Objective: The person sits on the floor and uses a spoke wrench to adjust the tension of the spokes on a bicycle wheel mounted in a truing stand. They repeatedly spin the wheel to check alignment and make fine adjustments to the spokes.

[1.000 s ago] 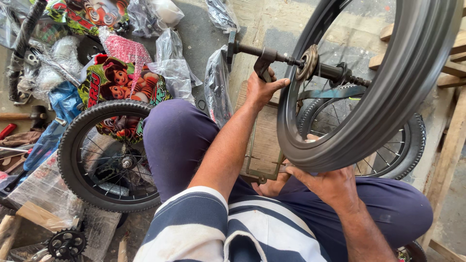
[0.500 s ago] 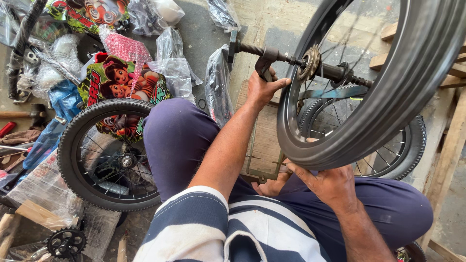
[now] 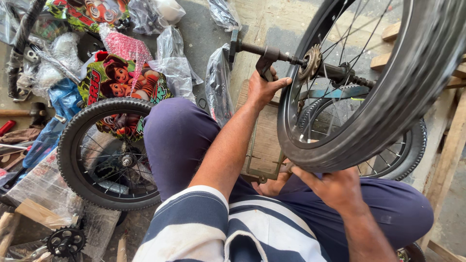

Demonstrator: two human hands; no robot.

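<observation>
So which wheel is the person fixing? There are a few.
Find the seated person's lap. The big wheel stands upright over it, right hand under the tyre, left hand on a tool at the axle. Unlike the small wheel lying on the floor, it's lifted up.

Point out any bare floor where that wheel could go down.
Bare patch: grey floor between the plastic bags and the wooden board. Crowded: left side, with the small wheel, bags and sprocket. Right: wooden slats, second wheel.
</observation>
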